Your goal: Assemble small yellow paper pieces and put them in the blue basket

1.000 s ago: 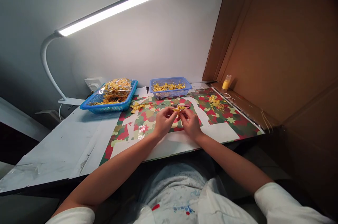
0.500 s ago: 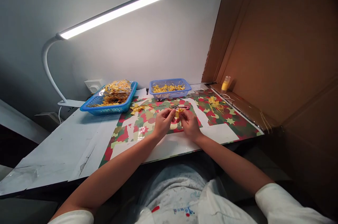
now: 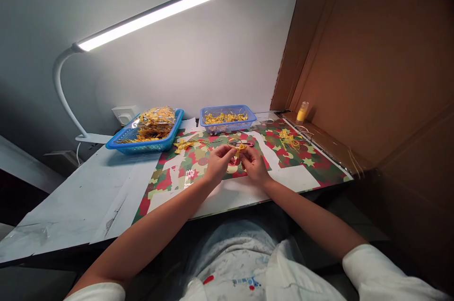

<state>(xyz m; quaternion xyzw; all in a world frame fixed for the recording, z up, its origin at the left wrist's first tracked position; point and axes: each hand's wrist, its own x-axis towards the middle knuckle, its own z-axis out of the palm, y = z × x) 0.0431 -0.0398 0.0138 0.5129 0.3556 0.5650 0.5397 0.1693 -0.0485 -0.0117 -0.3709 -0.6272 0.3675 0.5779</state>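
both forearms run in from the bottom corners and converge mid-table, wrists low over the mat, backs of the hands toward the camera. left hand (image 3: 217, 164) has fingers curled, thumb and forefinger tips pinched on the left side of a small yellow piece (image 3: 238, 148). right hand (image 3: 254, 165) mirrors it, fingertips closed on the right side of the same piece; the two hands sit just beside each other, fingertips nearly touching. the piece is held just above the patterned mat (image 3: 312, 161), red/green/cream camo-style print with stars, near its middle; too small to tell its exact shape. just behind the hands on the mat lies a pair of scissors (image 3: 240, 142) with pink-ish handles. more yellow bits: a loose pile (image 3: 186, 144) left of the hands, a tangle (image 3: 289, 139) to the right. small blue basket (image 3: 248, 124) at the back holds yellow pieces; larger blue tray (image 3: 149, 145) back left holds a clear bag of them. small yellow bottle (image 3: 302, 111) stands by the cardboard wall (image 3: 372, 64). desk lamp (image 3: 149, 15) lit overhead. white shirt has small blue and red print, not readable; no legible writing elsewhere.
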